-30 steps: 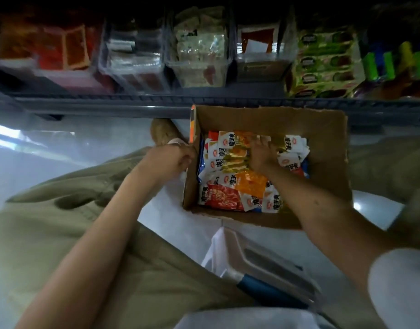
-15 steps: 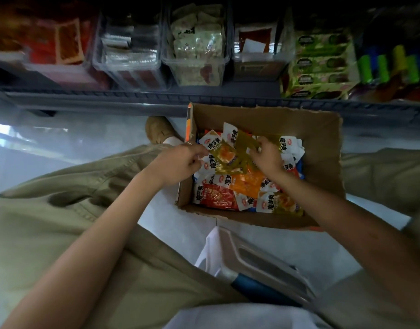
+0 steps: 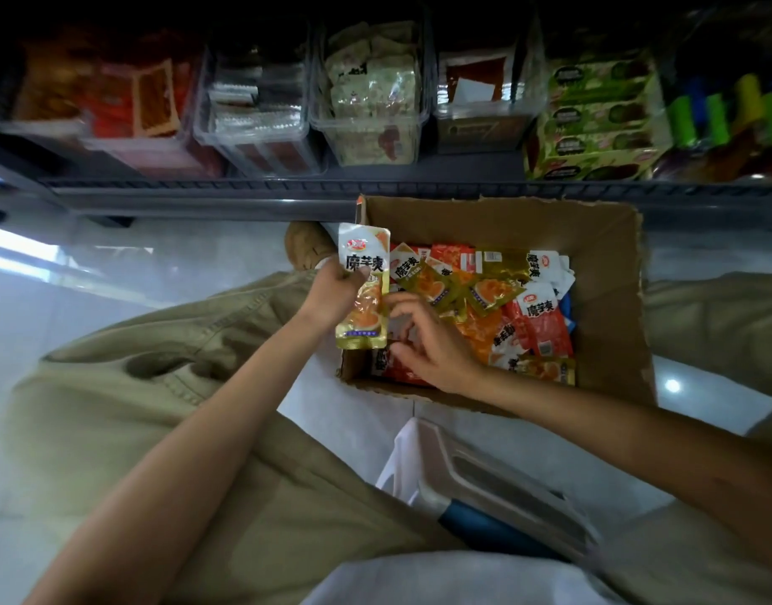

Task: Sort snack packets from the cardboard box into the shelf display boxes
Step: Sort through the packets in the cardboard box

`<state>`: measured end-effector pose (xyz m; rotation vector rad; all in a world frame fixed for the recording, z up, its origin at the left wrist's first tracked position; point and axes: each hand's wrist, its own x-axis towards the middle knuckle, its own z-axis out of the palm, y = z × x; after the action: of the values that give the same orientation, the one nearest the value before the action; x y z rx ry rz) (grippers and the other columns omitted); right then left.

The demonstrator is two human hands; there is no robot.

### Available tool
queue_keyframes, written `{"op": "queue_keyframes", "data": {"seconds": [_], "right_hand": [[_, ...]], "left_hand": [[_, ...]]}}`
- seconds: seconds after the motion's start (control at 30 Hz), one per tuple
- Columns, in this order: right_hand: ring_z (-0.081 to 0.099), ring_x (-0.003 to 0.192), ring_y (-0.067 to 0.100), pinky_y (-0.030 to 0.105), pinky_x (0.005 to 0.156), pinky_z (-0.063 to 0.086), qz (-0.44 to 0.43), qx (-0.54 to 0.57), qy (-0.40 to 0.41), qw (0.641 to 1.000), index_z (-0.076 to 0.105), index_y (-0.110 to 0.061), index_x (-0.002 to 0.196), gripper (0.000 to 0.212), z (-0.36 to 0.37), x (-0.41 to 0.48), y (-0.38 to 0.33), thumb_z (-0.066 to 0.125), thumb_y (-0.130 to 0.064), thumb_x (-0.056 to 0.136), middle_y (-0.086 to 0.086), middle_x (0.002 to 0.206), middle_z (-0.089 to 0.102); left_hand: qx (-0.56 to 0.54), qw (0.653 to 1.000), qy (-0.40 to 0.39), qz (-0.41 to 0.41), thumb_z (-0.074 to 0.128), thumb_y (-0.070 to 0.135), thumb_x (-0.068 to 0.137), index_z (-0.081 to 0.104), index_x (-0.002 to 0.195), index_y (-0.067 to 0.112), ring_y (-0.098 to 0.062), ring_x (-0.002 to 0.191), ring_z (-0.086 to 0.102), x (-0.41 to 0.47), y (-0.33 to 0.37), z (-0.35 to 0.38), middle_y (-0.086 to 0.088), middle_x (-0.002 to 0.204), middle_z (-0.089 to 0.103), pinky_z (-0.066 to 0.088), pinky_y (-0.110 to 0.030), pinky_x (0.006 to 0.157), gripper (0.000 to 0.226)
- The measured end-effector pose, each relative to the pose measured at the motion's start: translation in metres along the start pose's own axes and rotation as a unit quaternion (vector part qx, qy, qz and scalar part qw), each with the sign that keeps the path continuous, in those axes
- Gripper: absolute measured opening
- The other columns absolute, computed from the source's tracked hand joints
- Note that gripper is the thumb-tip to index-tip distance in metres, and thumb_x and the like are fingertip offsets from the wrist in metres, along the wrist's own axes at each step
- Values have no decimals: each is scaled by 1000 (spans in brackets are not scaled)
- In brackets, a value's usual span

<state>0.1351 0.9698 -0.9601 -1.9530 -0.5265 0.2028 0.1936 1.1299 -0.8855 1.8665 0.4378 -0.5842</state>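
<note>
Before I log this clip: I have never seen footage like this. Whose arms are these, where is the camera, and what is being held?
No machine here: a person works with bare hands, and the single camera sits on their head, looking forward and down. An open cardboard box of snack packets stands on the floor before a shelf of clear display boxes. The left hand grips one gold packet upright at the box's left edge. The right hand hovers beside it over the box, fingers loosely spread, holding nothing I can see.
</note>
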Motion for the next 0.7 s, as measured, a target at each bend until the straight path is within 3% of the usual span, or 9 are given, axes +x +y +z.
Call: {"op": "queue_keyframes", "data": {"seconds": [0.07,0.13,0.17,0.23,0.3,0.4,0.47,0.53,0.7], "right_hand": [[57,86,14,28,67,54,70,-1,70,995,41,-16,121,33,2,-2,21,51,-29,92,1,126,44],[58,98,27,44,80,53,166,-101,87,977,42,-9,129,41,1,0,49,54,-26,94,6,129,44],[53,112,30,45,91,49,190,-183,52,963,39,-8,135,48,-1,3,65,56,-24,93,9,137,41],[27,139,30,44,112,30,190,-306,-57,931,27,-12,146,66,-6,9,86,59,-17,88,10,152,25],[13,144,28,42,115,16,181,-385,-133,895,16,-16,150,79,-9,17,99,61,-10,85,8,157,15],[33,136,26,42,116,9,136,-493,-168,842,24,-11,148,75,-11,24,110,63,-16,84,10,146,40],[54,119,21,43,115,17,77,-580,-185,789,49,-12,136,64,-12,27,112,70,-22,76,6,124,61],[63,100,16,41,110,31,13,-622,-225,750,69,-19,113,48,-10,28,112,77,-25,66,-1,103,70],[66,88,14,35,100,43,-81,-601,-245,756,76,-23,90,29,-19,19,114,80,-24,61,-4,89,72]], "left_hand": [[13,1000,27,11,50,15,98,55,100,11,-30,87,64,-3,6,-1,-15,98,65,52,-42,80,6],[-17,999,41,15,52,16,98,54,94,18,-30,91,67,-3,9,-1,-11,99,66,55,-43,83,5],[-32,998,45,21,52,16,97,54,92,21,-30,92,67,-4,10,-1,-10,100,67,55,-45,83,8],[-43,997,48,34,54,16,96,55,94,22,-30,92,69,-1,9,-3,-12,102,69,55,-49,83,6],[-48,997,52,33,56,18,96,56,98,21,-29,91,70,1,8,-5,-13,104,70,55,-51,83,4],[-57,996,62,29,56,18,95,55,96,24,-27,90,70,2,6,-7,-11,104,70,55,-52,82,6],[-58,995,69,30,56,18,96,55,95,26,-27,91,70,2,7,-7,-11,105,70,55,-52,82,8],[-56,995,71,31,56,18,96,55,95,25,-27,91,70,2,8,-7,-10,105,70,56,-51,82,7],[-47,996,69,28,54,18,97,54,104,18,-25,90,70,1,7,-6,-12,107,69,57,-46,82,7]]}}
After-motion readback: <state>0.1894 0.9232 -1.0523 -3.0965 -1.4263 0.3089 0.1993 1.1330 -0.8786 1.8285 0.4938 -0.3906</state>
